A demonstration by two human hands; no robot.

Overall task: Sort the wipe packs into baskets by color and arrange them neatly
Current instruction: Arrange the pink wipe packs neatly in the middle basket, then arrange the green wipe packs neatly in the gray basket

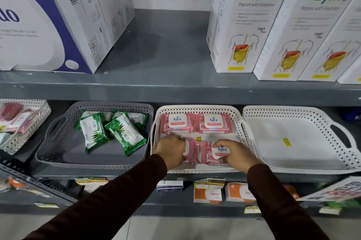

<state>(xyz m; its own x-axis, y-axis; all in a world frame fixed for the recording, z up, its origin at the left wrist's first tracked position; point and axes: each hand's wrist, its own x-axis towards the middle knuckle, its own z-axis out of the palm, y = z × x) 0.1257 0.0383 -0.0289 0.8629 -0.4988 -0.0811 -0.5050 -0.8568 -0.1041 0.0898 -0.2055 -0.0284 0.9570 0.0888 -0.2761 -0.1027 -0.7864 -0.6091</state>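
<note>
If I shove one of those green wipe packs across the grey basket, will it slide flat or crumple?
The green wipe packs look like soft film pouches lying askew, so one would probably flex and bunch rather than slide stiffly. The glossy wrap may slip on the grey basket's smooth floor. Flat shape: unlikely to roll.

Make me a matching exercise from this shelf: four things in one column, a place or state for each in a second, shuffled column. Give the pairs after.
Things
1. green wipe packs
2. pink packs at the back
3. right-hand white basket
4. Vizyme boxes

Places or states
A. standing on the upper shelf
B. holds no packs, only a yellow sticker
C. side by side in the middle white basket
D. jumbled in the grey basket

Pairs: 1-D, 2-C, 3-B, 4-A
</note>
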